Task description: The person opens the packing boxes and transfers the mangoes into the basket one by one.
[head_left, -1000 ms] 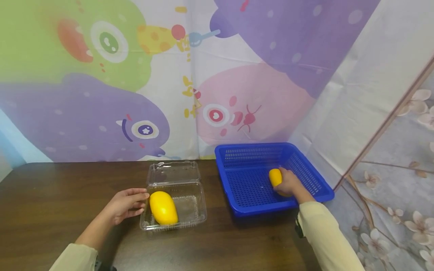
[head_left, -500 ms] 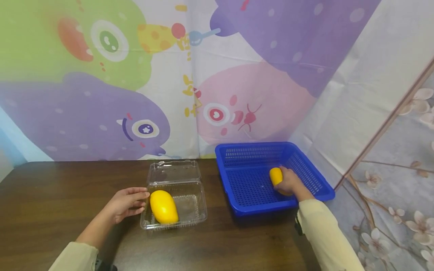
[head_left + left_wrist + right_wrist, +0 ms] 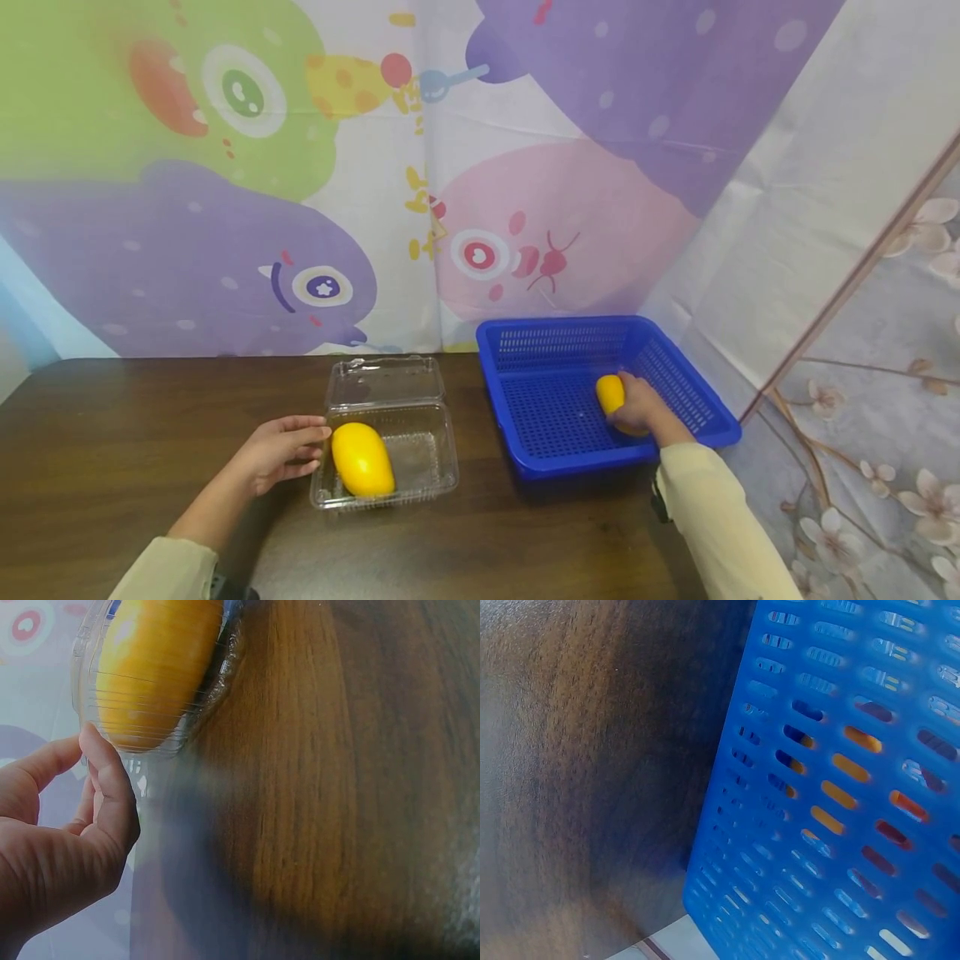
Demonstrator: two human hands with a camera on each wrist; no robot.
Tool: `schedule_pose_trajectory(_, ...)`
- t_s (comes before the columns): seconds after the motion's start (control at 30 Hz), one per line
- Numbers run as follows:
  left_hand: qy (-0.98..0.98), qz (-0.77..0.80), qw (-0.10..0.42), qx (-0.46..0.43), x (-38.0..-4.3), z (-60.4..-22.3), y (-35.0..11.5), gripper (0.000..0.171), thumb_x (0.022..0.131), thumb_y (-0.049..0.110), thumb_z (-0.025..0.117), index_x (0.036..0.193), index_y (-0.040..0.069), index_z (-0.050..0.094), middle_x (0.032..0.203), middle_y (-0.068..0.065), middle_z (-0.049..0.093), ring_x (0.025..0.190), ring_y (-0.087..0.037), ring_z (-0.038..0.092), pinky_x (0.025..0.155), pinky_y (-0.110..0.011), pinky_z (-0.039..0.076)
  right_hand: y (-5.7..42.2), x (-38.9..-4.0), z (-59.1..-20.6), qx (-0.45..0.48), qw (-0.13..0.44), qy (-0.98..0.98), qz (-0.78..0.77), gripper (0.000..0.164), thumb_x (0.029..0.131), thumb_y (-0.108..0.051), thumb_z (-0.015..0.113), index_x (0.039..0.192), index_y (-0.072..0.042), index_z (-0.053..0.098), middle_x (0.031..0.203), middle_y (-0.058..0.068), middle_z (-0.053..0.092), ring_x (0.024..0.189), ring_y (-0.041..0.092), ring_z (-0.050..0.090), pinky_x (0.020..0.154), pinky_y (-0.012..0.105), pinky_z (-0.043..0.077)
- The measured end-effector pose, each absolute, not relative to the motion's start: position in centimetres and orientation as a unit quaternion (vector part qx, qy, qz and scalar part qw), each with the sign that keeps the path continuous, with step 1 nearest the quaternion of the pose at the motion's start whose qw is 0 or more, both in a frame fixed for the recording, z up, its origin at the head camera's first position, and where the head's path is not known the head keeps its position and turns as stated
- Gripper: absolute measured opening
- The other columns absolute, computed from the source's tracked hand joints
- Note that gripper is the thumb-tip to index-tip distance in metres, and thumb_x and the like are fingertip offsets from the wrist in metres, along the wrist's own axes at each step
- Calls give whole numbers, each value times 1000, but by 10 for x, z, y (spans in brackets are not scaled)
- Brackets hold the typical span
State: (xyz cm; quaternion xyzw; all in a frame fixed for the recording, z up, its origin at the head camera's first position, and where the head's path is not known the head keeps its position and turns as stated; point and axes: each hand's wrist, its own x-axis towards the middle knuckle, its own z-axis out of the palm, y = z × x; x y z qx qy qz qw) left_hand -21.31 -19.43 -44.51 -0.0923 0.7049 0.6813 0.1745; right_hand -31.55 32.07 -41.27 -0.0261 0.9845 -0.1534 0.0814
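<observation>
My left hand (image 3: 279, 455) pinches the left rim of a clear plastic clamshell container (image 3: 452, 460) between thumb and index finger, as the left wrist view also shows. One yellow mango (image 3: 362, 461) lies inside that container, whose lid (image 3: 385, 384) is folded back. Over on the right, my right hand (image 3: 642, 403) reaches into a blue plastic basket (image 3: 540, 410). It grips a second yellow mango (image 3: 610, 392), which is partly hidden by the fingers. In the right wrist view the slotted basket wall hides the hand, and bits of yellow show through the slots.
The container and basket stand side by side on a dark wooden table (image 3: 465, 542), with a gap between them. A cartoon-printed sheet (image 3: 405, 317) hangs behind. On the right, a flowered panel (image 3: 847, 467) stands close to the basket.
</observation>
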Motion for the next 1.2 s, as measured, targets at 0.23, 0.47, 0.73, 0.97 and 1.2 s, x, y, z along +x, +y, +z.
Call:
schedule_pose_trajectory(0.23,707,680,174,-94,-212,-444,-194,58,89,24,64,130,-8,40,87,5,61,75,-11,57,69,-23,58,322,-315,-412,-15,93,982,-165,86,74,-12,72,141,10,24,131,37,38,115,47,43,99,60,38)
schedule_pose_trajectory(0.47,705,681,175,-93,-212,-444,-194,57,89,24,64,129,-8,40,87,5,61,75,-11,57,69,-24,58,322,-313,-409,-9,99,981,-168,87,74,-13,73,141,10,24,131,39,37,118,51,40,100,61,37)
schedule_pose_trajectory(0.73,707,678,175,-96,-212,-444,-193,57,89,25,64,130,-8,41,88,4,60,75,-11,57,69,-24,58,323,-312,-409,-13,99,981,-166,88,73,-14,74,141,10,24,129,39,39,115,50,43,97,60,40)
schedule_pose_trajectory(0.97,707,679,174,-91,-211,-443,-193,55,90,24,63,129,-8,40,88,5,60,75,-10,57,69,-23,57,325,-312,-409,-11,95,982,-161,87,75,-17,73,142,8,24,130,37,40,115,48,43,99,60,38)
schedule_pose_trajectory(1.2,705,682,175,-90,-211,-443,-193,57,89,24,63,130,-8,40,88,5,60,76,-11,57,69,-23,57,328,-311,-407,-11,84,985,-150,82,77,-19,70,141,9,27,131,38,41,117,49,43,100,60,37)
